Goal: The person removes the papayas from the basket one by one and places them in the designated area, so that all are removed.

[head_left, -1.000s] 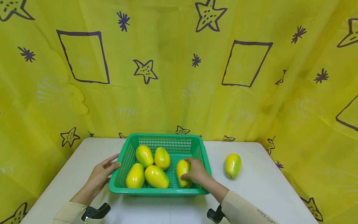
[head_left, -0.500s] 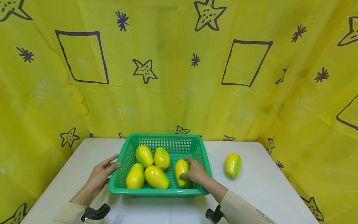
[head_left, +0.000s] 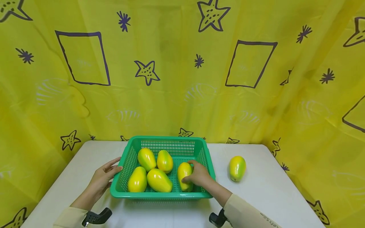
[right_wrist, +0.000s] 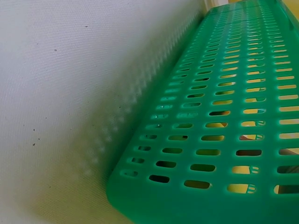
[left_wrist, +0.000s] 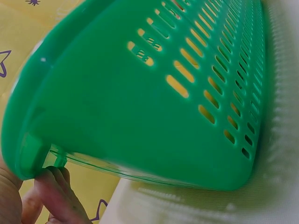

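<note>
A green plastic basket (head_left: pixel 162 195) with slotted walls stands on the table. My left hand (head_left: pixel 102 178) holds its left rim, thumb on top; in the left wrist view, the fingers (left_wrist: pixel 58 196) hook under the basket's edge (left_wrist: pixel 44 60). Inside the basket, at the right end, my right hand (head_left: pixel 201 176) grips a yellow mango (head_left: pixel 183 172) between thumb and fingers. Several other mangoes (head_left: pixel 159 180) lie in the left and middle part of the basket. In the right wrist view the basket wall (right_wrist: pixel 210 126) hides the right hand and its mango.
One more mango (head_left: pixel 237 168) rests on the white table (head_left: pixel 256 196), right of the basket. Directly behind the table hangs a yellow patterned curtain (head_left: pixel 171 104), which also closes off both sides.
The right hand has shifted the mango slightly left inside the basket and still grips it. The left hand stays at the rim.
</note>
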A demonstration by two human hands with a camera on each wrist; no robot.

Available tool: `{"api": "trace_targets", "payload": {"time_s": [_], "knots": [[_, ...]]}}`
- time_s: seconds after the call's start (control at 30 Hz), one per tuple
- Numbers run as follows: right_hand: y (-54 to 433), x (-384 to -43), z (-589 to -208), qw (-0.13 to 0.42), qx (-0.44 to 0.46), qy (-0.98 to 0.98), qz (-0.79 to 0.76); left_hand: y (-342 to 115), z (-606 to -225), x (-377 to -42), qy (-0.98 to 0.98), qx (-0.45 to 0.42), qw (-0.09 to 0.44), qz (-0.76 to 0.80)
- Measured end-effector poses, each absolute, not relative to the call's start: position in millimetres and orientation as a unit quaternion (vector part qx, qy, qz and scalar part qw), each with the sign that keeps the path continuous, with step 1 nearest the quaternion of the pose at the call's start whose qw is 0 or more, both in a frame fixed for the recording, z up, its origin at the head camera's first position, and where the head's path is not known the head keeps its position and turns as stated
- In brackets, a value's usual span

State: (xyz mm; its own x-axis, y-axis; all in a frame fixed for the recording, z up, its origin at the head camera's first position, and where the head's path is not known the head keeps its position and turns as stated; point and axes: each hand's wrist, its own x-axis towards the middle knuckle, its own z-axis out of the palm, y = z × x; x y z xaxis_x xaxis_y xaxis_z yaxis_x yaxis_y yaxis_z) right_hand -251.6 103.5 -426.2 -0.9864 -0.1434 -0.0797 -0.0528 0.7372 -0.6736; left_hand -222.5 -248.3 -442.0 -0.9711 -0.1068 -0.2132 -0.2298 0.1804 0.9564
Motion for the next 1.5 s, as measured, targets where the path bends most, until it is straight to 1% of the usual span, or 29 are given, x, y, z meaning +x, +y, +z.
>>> {"api": "trace_targets", "payload": {"time_s": [0.6,1.0,1.3,1.5], "knots": [[103.2,-251.8,-426.3,0.068,-0.043,0.929,-0.362,-248.8,-443.1,-224.7,0.771,-0.11,0.046,0.625],[103.0,-252.6,-425.5,0.066,-0.026,0.914,-0.4,-247.7,-443.5,-223.9,0.774,-0.108,0.038,0.622],[106.7,-251.7,-422.2,0.105,-0.009,0.866,-0.489,-247.2,-442.9,-223.5,0.771,-0.108,0.043,0.626],[107.5,-251.6,-418.9,0.128,0.009,0.854,-0.504,-248.1,-444.0,-223.7,0.77,-0.109,0.046,0.627]]}}
